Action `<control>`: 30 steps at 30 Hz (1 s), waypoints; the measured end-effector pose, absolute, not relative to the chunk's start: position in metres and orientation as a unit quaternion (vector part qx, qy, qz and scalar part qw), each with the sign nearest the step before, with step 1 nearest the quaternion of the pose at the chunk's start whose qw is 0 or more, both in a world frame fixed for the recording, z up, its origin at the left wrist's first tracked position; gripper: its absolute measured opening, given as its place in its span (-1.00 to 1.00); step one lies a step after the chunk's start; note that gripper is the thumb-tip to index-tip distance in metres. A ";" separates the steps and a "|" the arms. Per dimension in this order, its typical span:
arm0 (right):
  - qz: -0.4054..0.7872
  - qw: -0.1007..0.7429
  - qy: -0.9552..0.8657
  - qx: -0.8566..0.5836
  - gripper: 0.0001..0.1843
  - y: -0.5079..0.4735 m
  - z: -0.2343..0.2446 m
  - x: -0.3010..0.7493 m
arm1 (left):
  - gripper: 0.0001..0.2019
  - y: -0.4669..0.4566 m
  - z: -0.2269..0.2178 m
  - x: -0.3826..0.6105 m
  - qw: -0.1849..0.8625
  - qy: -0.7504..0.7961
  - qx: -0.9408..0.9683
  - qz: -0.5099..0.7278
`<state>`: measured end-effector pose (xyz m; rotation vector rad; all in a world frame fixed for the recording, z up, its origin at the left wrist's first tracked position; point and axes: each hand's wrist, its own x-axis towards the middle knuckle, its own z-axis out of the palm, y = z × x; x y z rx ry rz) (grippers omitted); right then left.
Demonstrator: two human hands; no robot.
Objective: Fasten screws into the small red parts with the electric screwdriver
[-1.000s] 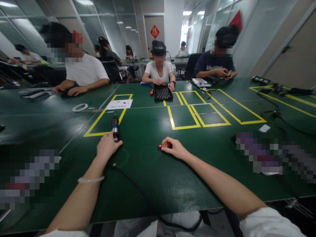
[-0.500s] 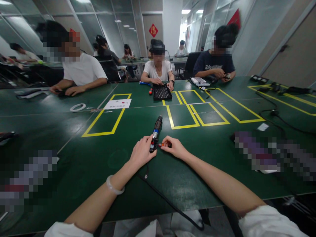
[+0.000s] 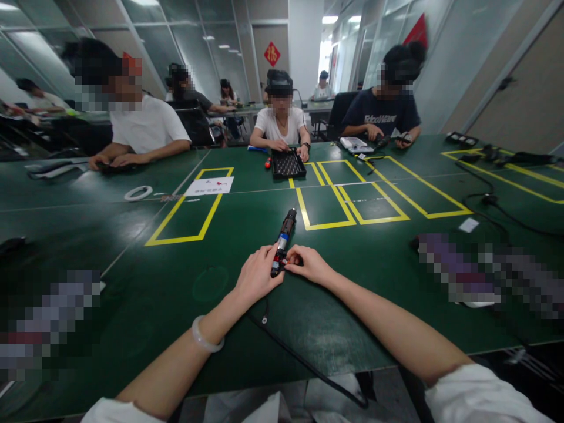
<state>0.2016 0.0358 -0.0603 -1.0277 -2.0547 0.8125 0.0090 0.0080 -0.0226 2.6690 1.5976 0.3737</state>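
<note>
An electric screwdriver (image 3: 286,230) with its casing open lies tilted on the green table, its dark tip pointing away from me. A silver and blue motor section and a red part show inside. My left hand (image 3: 258,271) is closed around the left side of its rear end, fingers over the top and thumb below. My right hand (image 3: 311,264) is closed in a pinch at the tool's right side, on a small red piece mostly hidden by the fingertips. A black cord (image 3: 304,360) with a small ring terminal (image 3: 264,320) runs below my hands towards the table edge.
Yellow tape rectangles (image 3: 330,225) mark the table ahead. A person across handles a black tray (image 3: 288,164) of small parts. A white paper (image 3: 210,186) and a white ring (image 3: 138,192) lie to the left. Cables (image 3: 489,200) lie at the right.
The screwdriver and my left hand have shifted slightly right, and the tool leans more to the right. My right fingertips now meet its side, and the red piece is less visible.
</note>
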 end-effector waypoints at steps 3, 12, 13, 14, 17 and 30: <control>0.356 0.357 -0.778 -0.375 -0.85 0.034 -0.059 0.203 | -0.40 0.008 -0.024 0.009 0.007 0.511 0.850 0.125; 0.400 0.385 -0.745 -0.370 -0.87 0.037 -0.062 0.202 | -0.39 0.007 -0.025 0.009 0.003 0.509 0.849 0.140; 0.396 0.387 -0.746 -0.370 -0.88 0.037 -0.063 0.201 | -0.40 0.007 -0.025 0.010 0.003 0.510 0.849 0.140; 0.390 0.388 -0.749 -0.369 -0.90 0.037 -0.063 0.201 | -0.41 0.007 -0.025 0.010 0.003 0.512 0.848 0.139; 0.364 0.388 -0.762 -0.370 -0.94 0.038 -0.065 0.202 | -0.42 0.008 -0.024 0.013 0.003 0.521 0.843 0.134; 0.361 0.384 -0.758 -0.384 -0.91 0.035 -0.057 0.203 | -0.44 0.009 -0.023 0.018 -0.010 0.547 0.829 0.116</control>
